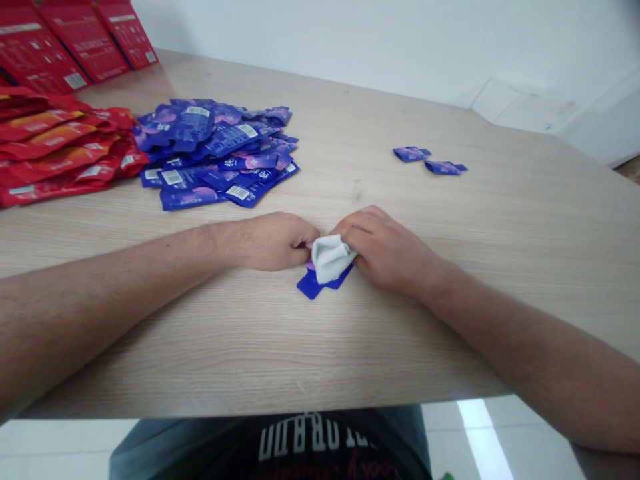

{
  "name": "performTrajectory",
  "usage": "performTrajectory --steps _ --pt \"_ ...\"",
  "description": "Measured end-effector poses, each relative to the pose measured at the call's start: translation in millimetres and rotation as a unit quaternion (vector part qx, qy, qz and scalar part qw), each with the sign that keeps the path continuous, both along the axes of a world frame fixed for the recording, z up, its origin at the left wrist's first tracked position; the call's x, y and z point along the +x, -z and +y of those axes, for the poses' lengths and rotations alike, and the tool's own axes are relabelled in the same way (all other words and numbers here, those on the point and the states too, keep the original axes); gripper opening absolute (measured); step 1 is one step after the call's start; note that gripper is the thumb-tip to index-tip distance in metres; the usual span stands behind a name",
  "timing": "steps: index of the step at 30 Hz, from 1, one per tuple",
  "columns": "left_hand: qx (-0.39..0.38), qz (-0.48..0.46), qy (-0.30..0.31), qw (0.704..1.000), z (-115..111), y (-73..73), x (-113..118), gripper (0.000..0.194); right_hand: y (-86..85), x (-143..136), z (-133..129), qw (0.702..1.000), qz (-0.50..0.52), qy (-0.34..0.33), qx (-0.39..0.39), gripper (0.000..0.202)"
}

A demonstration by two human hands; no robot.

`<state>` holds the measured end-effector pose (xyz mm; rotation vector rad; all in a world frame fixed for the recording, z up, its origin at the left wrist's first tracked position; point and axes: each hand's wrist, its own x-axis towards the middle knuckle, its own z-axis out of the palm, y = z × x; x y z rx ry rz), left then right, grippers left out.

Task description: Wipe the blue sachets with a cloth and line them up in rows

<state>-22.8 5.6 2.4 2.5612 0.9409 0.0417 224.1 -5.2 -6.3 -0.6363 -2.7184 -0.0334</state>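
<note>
A white cloth (pixel 330 260) is bunched up under the fingers of my right hand (pixel 393 253), which is closed on it. The cloth lies over a blue and purple sachet (pixel 310 285) at the middle of the table; only the sachet's near corners and a bit of its left edge show. From the left, my left hand (pixel 277 241) is closed with thumb and fingers at that edge of the sachet, right beside the cloth. Its fingertips are partly hidden.
A pile of blue sachets (pixel 215 153) lies at the back left, beside a pile of red packets (pixel 65 147). Red boxes (pixel 80 40) stand behind them. Two blue sachets (pixel 445 168) rest at the back right. The wooden table (pixel 225 347) ends at a white wall (pixel 350 40).
</note>
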Motion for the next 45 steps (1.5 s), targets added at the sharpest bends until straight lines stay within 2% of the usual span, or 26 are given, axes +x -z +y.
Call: performTrajectory --steps 2,6,8,11,13,17,22,26,27,31,33,36,38,41,43,45 --pt "-0.003 -0.005 0.000 1.000 0 0.9 0 0.016 1.2 1 1 1.000 -0.003 -0.017 -0.006 0.025" --pt "-0.010 -0.006 -0.008 1.000 1 2.4 0 0.016 3.6 5 5 0.998 -0.001 0.060 0.015 0.023" --pt "-0.006 0.000 -0.012 1.000 1 2.8 0 0.016 2.1 7 1 0.997 -0.008 0.075 0.018 0.022" --pt "0.000 0.003 -0.011 1.000 1 3.4 0 0.016 -2.8 7 -10 0.999 -0.020 0.025 0.005 0.023" --pt "0.004 -0.001 -0.011 1.000 1 3.7 -1 0.016 -5.8 8 -15 0.999 -0.028 0.022 0.006 0.024" --pt "0.004 -0.010 -0.004 1.000 0 3.3 -1 0.017 -10.3 10 -22 0.993 -0.061 0.098 0.022 0.018" --pt "0.008 -0.014 0.005 1.000 0 1.4 -2 0.014 -14.9 6 -31 0.993 -0.114 -0.021 -0.015 0.023" --pt "0.000 -0.021 0.006 1.000 0 1.1 -2 0.016 -16.1 8 -29 0.993 -0.097 0.066 -0.005 0.016" --pt "0.001 -0.024 0.009 1.000 0 1.5 -2 0.016 -16.7 8 -30 0.993 -0.099 0.067 -0.003 0.014" --pt "0.013 -0.031 0.020 0.999 1 3.2 -3 0.014 -17.6 4 -33 0.991 -0.128 -0.033 -0.018 0.018" --pt "0.004 -0.036 0.022 0.999 1 2.8 -3 0.014 -15.3 5 -28 0.993 -0.116 -0.008 -0.012 0.018" --pt "-0.014 -0.042 0.017 0.999 0 1.0 -2 0.016 -10.5 10 -18 0.993 -0.080 0.087 0.012 0.016" --pt "-0.016 -0.042 0.016 0.999 0 0.2 -2 0.015 -8.9 11 -17 0.994 -0.081 0.075 0.013 0.018" --pt "-0.011 -0.042 0.024 0.999 1 0.6 -2 0.014 -8.7 7 -20 0.996 -0.085 0.005 0.001 0.022" --pt "-0.011 -0.043 0.032 0.998 2 1.6 -2 0.014 -8.1 4 -18 0.998 -0.060 0.021 0.008 0.022" --pt "-0.010 -0.046 0.037 0.998 2 2.5 -2 0.014 -6.7 3 -12 0.997 -0.031 0.073 0.025 0.019"
